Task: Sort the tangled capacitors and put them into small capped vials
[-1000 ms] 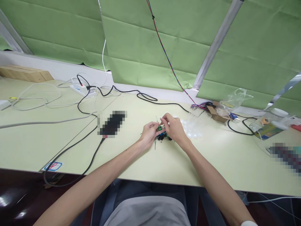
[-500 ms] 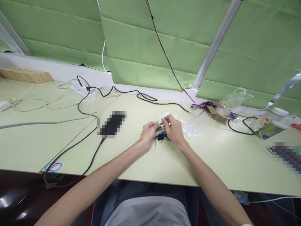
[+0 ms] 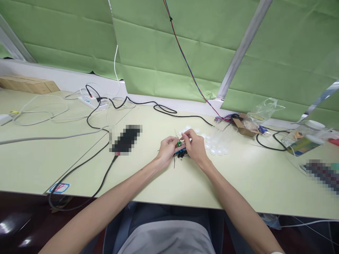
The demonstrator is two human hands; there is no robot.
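My left hand (image 3: 167, 151) is closed, thumb and fingers pinching a small shiny green piece (image 3: 179, 143) whose kind is too small to make out. My right hand (image 3: 196, 145) comes in from the other side, its thumb and fingertips pressed together beside that piece; what they pinch is hidden. Just under both hands lies a small pile of blue and black electronic parts (image 3: 182, 154) with thin wire leads, partly covered by the fingers. Several clear round plastic discs (image 3: 214, 151) lie on the table to the right of and behind the hands.
A pixelated black object (image 3: 126, 139) with a black cable is to the left. Behind it sit a white power strip (image 3: 92, 102) and tangled cables. On the right are a small cardboard box (image 3: 244, 127), a plastic container (image 3: 304, 143) and a blurred dark item (image 3: 324, 176).
The hands stay almost in place around the green piece, with the right fingers shifting very slightly. Nothing has visibly been taken up or let go.
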